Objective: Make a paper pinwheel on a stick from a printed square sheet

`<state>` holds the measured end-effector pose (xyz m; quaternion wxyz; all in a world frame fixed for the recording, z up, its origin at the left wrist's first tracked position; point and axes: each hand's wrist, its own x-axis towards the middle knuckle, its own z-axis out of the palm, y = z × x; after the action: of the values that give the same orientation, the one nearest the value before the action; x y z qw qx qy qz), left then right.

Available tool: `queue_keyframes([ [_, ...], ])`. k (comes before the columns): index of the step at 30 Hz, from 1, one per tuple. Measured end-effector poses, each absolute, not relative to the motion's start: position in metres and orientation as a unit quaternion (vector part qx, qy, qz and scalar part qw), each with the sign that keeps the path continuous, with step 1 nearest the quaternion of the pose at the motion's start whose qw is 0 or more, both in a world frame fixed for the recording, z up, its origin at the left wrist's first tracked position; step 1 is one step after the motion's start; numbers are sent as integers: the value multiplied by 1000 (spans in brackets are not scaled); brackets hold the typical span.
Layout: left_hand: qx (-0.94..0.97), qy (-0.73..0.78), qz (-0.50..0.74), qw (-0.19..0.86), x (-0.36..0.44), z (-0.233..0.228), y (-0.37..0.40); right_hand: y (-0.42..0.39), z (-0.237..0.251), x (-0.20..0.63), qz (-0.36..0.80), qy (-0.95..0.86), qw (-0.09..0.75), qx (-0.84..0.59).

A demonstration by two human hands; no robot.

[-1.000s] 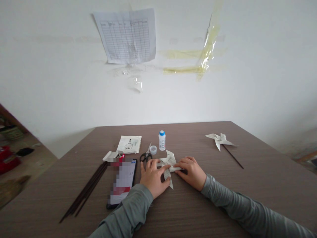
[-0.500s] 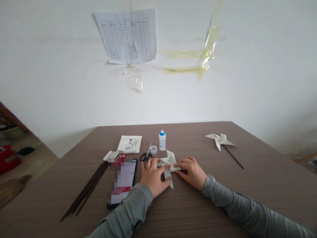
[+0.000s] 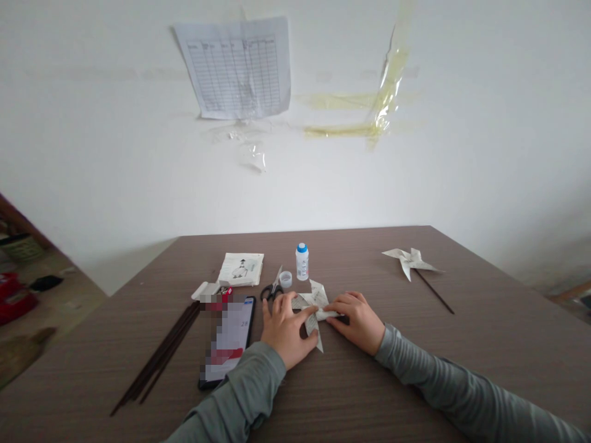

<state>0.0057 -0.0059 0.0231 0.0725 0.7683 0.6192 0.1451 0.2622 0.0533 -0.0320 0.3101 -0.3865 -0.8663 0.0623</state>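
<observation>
Your left hand (image 3: 285, 329) and right hand (image 3: 357, 320), fingers spread flat, gripping nothing, press the folded paper (image 3: 314, 306) onto the worktop (image 3: 415, 369), apparently to hold its folds flat.

Both forearms are stretched forward and angled inward, sleeved to the wrists. The left hand (image 3: 286, 330) is laid palm down, fingers spread and pressed flat. The right hand (image 3: 357, 320) is curled, fingertips pointed toward the left.

Head-worn view, facing table (image 3: 415, 369) and wall (image 3: 462, 184)
</observation>
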Motion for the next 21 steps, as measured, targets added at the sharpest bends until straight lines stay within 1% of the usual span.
queue_keyframes([
  [8, 774, 613, 141, 73, 5, 24, -5, 52, -31, 263, 71, -864, 299, -398],
  [21, 766, 623, 130, 85, 5, 24, -4, 56, -38, 265, 32, -875, 316, -364],
])
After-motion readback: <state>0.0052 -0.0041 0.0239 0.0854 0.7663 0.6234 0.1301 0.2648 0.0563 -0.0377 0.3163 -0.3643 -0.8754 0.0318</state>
